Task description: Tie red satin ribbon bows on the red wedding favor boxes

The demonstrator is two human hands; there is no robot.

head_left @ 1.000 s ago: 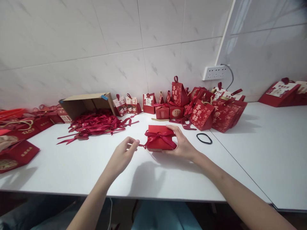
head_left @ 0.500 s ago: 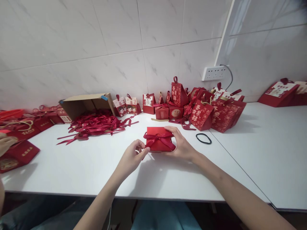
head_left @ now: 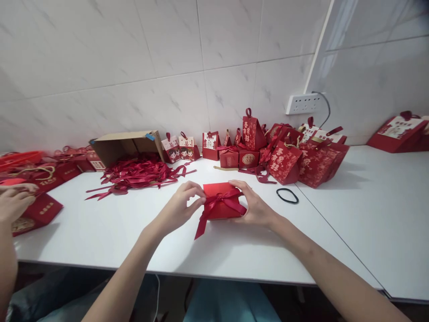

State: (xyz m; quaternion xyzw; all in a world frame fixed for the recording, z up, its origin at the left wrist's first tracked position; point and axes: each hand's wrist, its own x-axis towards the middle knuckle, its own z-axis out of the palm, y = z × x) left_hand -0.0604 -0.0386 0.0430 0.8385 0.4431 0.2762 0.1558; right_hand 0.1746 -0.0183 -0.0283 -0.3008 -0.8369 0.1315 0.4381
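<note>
A small red gift box (head_left: 214,190) lies in front of me, tied with a dark red ribbon (head_left: 219,200) in a bow. Its right side is gripped by my right hand (head_left: 256,208), thumb and fingers around the end. At the left of the bow, my left hand (head_left: 184,201) is closed, thumb and fingertips pinched at the ribbon by the box's left edge. One ribbon tail (head_left: 201,226) hangs down over the front left onto the table. The exact bit of ribbon between my left fingertips is partly hidden.
A cardboard box (head_left: 129,141) spills a pile of red ribbons (head_left: 140,172). Several red gift boxes (head_left: 284,161) stand along the wall. A black hair tie (head_left: 287,196) lies at right. At far left, a co-worker's hand (head_left: 15,201) is on a red box (head_left: 45,210).
My left hand has moved up from the box's lower left corner to the left of the bow. A ribbon tail now hangs at the front left. My right hand still holds the box.
</note>
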